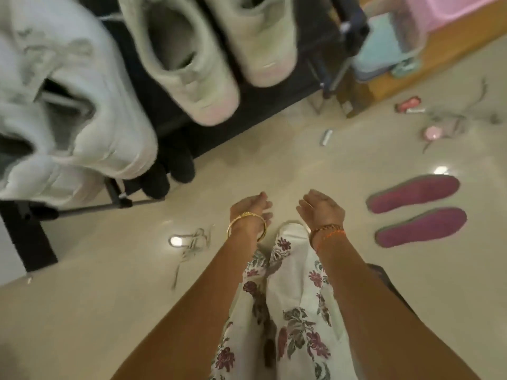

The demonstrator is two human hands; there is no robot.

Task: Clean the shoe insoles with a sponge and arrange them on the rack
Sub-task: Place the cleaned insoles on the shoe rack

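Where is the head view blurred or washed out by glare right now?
Head view: motion blur smears the white sneakers on the rack; ceiling-light glare spots on the glossy floor beside the laces; the two pink insoles are soft-edged but readable; both hands only slightly blurred.

Warm, fairly dim indoor light falls from overhead and throws small white glare spots on the glossy floor [301,165]. The whole frame is soft with motion blur, worst on the pale shoes [189,64] at the top. Wide-angle distortion bends the edges. Shadows are faint and diffuse.
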